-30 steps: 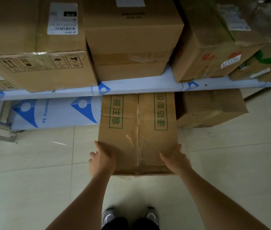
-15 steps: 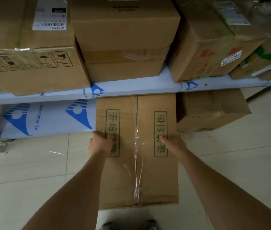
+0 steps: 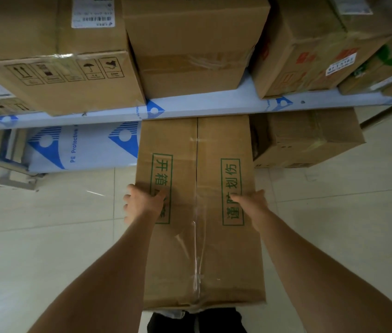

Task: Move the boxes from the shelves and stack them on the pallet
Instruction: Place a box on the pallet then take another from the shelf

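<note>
Looking down from the head camera, a long cardboard box (image 3: 199, 212) lies partly out from under the lower shelf (image 3: 214, 105), its far end tucked beneath the shelf edge and its near end close to the person's feet. The left hand (image 3: 142, 203) grips the box's left edge, thumb on top and fingers curled down the side. The right hand (image 3: 250, 200) grips the right edge in the same way, thumb lying across the green printed frame. Clear tape runs along the middle seam of the lid.

On the shelf above sit several more boxes: a labelled box (image 3: 58, 56) at the left, a plain box (image 3: 195, 44) in the middle, and others to the right. A smaller box (image 3: 310, 138) stands on the floor (image 3: 334, 236) beside the long one.

As a judgement, the task is at an early stage: this box is only being drawn off, not yet lifted or carried. No pallet is in view, so how many are stacked cannot be told. Many boxes remain.
</note>
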